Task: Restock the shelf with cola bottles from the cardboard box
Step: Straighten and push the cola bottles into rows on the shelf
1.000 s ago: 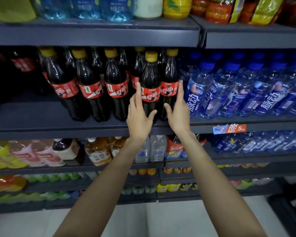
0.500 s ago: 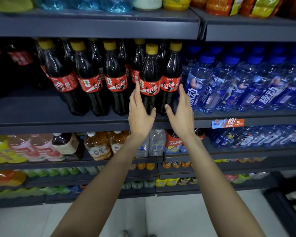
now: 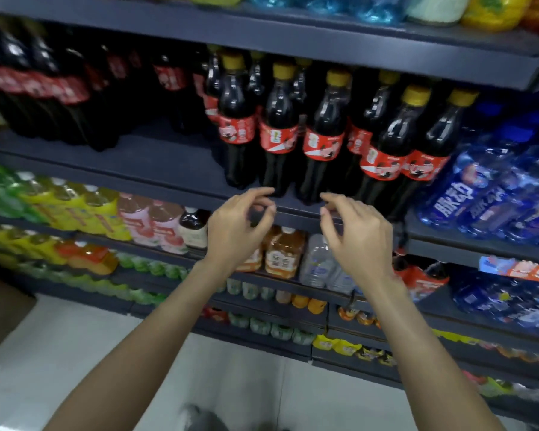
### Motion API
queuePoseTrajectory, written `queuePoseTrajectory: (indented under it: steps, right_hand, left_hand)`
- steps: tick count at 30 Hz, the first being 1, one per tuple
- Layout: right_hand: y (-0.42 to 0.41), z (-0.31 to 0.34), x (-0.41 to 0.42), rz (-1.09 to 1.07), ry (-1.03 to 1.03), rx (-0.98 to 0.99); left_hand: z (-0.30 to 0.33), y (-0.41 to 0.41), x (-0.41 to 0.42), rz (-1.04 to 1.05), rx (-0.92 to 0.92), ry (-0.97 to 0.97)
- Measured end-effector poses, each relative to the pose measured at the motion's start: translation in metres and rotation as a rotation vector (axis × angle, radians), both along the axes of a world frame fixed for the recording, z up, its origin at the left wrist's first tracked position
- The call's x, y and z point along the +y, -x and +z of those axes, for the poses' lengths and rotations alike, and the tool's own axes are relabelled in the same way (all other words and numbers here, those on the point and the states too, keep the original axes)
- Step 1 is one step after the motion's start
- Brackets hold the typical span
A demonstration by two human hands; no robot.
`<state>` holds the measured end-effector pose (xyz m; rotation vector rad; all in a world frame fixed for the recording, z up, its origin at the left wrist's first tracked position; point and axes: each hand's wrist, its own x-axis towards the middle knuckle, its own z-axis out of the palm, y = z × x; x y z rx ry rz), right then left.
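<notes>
Hovering below the cola bottles, my left hand and right hand touch nothing. Fingers loosely curled, both empty, near the shelf edge.

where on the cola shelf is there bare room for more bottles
The bare dark shelf board lies open between the yellow-capped cola bottles with red labels and the larger dark cola bottles at far left. Right of the yellow-capped group it is crowded: blue water bottles press close. Left hand and right hand hover empty below the shelf edge.
</notes>
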<state>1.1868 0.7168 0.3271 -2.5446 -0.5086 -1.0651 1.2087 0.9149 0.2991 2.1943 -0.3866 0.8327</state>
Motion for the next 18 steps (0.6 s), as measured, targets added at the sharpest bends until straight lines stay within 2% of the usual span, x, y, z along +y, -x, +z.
queuePoseTrajectory:
  steps: [4,7,12,16,18]
  right_hand:
    - [-0.018,-0.002,0.101,0.230,0.000,0.026]
    - [-0.043,-0.005,0.177,0.287,-0.042,0.049]
    - [-0.099,-0.009,0.274,0.194,-0.183,0.157]
    - [-0.153,-0.001,0.326,0.094,-0.270,0.216]
    - [-0.184,0.006,0.344,0.009,-0.280,0.248]
  left_hand:
    - [0.002,-0.007,0.116,0.105,-0.037,0.041]
    - [0.000,-0.031,0.201,0.138,0.045,0.131]
    - [0.011,-0.089,0.287,0.023,0.227,0.142]
    - [0.022,-0.140,0.318,-0.067,0.222,0.103]
    - [0.031,-0.164,0.320,-0.102,0.222,0.210]
